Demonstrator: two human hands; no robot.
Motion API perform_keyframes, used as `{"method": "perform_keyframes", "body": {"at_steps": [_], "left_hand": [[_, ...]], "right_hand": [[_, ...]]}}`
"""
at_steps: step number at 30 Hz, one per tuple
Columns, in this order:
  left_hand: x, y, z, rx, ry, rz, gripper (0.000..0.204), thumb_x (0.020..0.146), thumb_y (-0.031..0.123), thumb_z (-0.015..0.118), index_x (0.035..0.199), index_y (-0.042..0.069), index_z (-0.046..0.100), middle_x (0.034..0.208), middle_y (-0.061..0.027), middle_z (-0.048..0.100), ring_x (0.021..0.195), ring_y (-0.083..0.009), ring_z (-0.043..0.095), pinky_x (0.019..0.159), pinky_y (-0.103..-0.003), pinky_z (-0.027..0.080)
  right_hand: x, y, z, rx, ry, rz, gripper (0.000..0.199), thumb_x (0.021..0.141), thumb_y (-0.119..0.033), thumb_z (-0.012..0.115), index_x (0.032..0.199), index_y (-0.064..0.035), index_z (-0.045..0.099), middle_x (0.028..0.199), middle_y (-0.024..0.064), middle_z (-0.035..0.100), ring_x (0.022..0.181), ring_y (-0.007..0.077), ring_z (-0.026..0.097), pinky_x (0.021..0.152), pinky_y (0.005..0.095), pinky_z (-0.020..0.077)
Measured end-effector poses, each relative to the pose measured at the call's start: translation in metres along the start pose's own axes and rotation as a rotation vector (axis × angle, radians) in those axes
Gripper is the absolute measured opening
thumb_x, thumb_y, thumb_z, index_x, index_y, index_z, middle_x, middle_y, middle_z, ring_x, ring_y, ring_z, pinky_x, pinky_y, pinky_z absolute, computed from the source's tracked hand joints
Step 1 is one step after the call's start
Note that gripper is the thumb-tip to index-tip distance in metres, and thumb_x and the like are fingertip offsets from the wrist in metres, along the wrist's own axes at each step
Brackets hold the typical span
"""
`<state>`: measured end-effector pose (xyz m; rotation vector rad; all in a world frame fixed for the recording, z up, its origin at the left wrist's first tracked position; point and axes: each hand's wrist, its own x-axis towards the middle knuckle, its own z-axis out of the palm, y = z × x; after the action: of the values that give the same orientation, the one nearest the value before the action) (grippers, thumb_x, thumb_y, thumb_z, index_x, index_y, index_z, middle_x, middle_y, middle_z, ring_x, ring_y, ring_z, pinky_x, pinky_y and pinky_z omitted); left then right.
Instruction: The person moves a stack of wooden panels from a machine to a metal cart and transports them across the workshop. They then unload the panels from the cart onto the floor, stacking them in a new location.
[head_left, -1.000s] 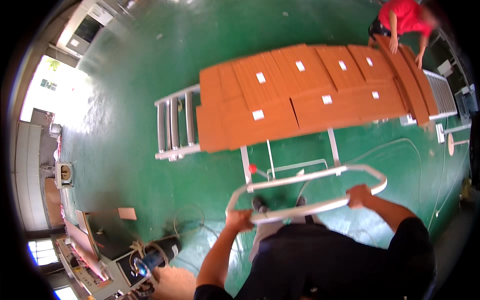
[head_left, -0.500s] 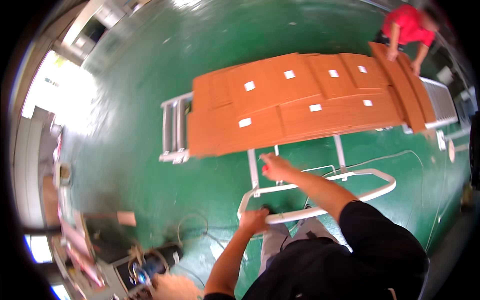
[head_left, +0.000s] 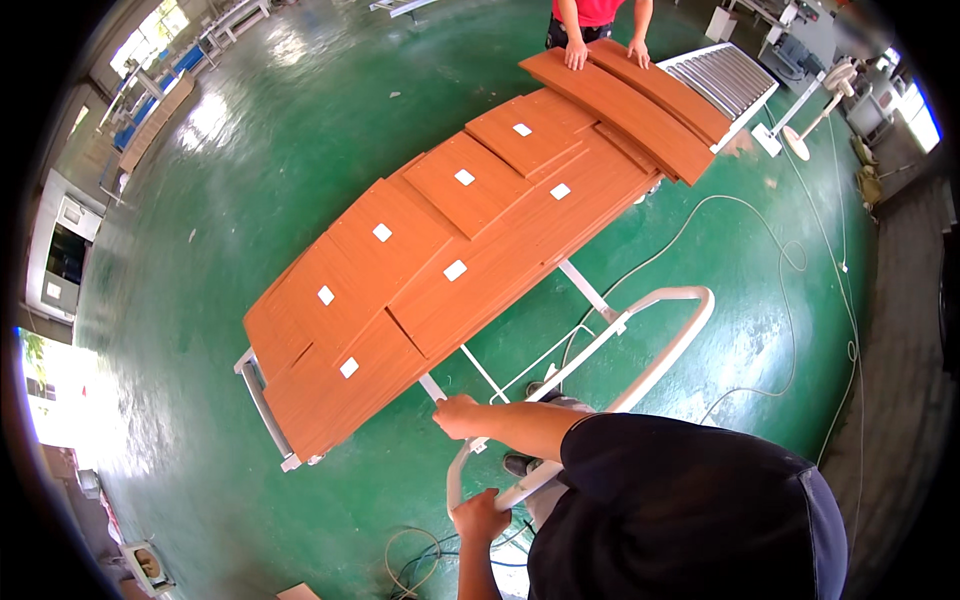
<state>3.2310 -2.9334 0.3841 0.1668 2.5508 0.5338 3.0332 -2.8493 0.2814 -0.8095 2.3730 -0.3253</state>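
My left hand point(head_left: 480, 517) is closed around the white tubular rail point(head_left: 655, 375) at its near left end. My right hand point(head_left: 458, 416) is closed in a fist at the rail's left corner, over the white strut point(head_left: 431, 388) that runs to the roller table; what its fingers hold, if anything, is hidden. Beyond the rail lie wood-brown panels point(head_left: 400, 250), overlapping in a long row on the roller table point(head_left: 725, 80), several with small white labels. At the far end a co-worker's two hands point(head_left: 607, 54) rest on two long curved panels point(head_left: 640, 105).
A thin cable point(head_left: 690, 215) winds over the green floor point(head_left: 180, 330) on the right. A fan point(head_left: 838, 78) stands beyond the rollers. Loose hoses point(head_left: 412, 565) lie near my left hand. My shoe point(head_left: 520, 464) is beneath the rail.
My view has turned, so the table now slants up to the right. My right hand has drawn back to the rail's left corner, its pointing finger now curled in. The left hand still grips the rail.
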Motion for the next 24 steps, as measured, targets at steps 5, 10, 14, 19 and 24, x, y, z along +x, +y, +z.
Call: {"method": "perform_keyframes", "body": {"at_steps": [5, 10, 14, 19, 24], "left_hand": [[0.019, 0.030, 0.012, 0.039, -0.106, -0.081, 0.033, 0.069, 0.032, 0.067, 0.100, 0.022, 0.070, 0.091, -0.0051, 0.071, 0.085, -0.0257, 0.069, 0.074, -0.041, 0.053], [0.050, 0.064, 0.016, -0.001, -0.152, -0.085, 0.027, 0.072, 0.029, 0.064, 0.096, 0.019, 0.069, 0.088, -0.0063, 0.070, 0.084, -0.0267, 0.068, 0.073, -0.043, 0.053], [0.072, 0.103, 0.020, 0.019, -0.187, -0.089, 0.020, 0.071, 0.026, 0.064, 0.088, 0.016, 0.068, 0.086, -0.0061, 0.070, 0.084, -0.0272, 0.068, 0.070, -0.042, 0.054], [0.083, 0.139, 0.031, -0.031, -0.214, -0.132, 0.019, 0.066, 0.023, 0.066, 0.084, 0.016, 0.065, 0.080, -0.0049, 0.067, 0.082, -0.0275, 0.067, 0.070, -0.043, 0.052], [0.101, 0.176, 0.037, -0.078, -0.210, -0.171, 0.020, 0.065, 0.021, 0.066, 0.084, 0.015, 0.065, 0.079, -0.0056, 0.066, 0.082, -0.0277, 0.067, 0.070, -0.043, 0.052]], "right_hand": [[-0.017, 0.029, -0.027, -0.072, -0.061, -0.086, 0.023, 0.079, -0.012, 0.057, 0.096, -0.0030, 0.069, 0.103, 0.0174, 0.062, 0.094, 0.0327, 0.066, 0.072, 0.0447, 0.0558], [-0.017, 0.084, -0.023, -0.090, -0.098, -0.120, 0.016, 0.075, -0.017, 0.063, 0.087, -0.0079, 0.068, 0.102, 0.0170, 0.064, 0.089, 0.0334, 0.066, 0.071, 0.0454, 0.0545], [-0.043, 0.126, -0.035, -0.056, 0.035, -0.172, 0.021, 0.082, -0.017, 0.057, 0.098, -0.0101, 0.067, 0.102, 0.0168, 0.061, 0.091, 0.0342, 0.066, 0.075, 0.0477, 0.0539], [-0.053, 0.162, -0.038, -0.153, -0.005, -0.169, 0.021, 0.089, -0.027, 0.055, 0.095, -0.0112, 0.066, 0.100, 0.0158, 0.060, 0.088, 0.0345, 0.065, 0.073, 0.0473, 0.0533], [-0.071, 0.202, -0.041, -0.149, 0.027, -0.171, 0.019, 0.090, -0.028, 0.054, 0.097, -0.0137, 0.065, 0.100, 0.0131, 0.061, 0.087, 0.0335, 0.065, 0.073, 0.0464, 0.0534]]}}
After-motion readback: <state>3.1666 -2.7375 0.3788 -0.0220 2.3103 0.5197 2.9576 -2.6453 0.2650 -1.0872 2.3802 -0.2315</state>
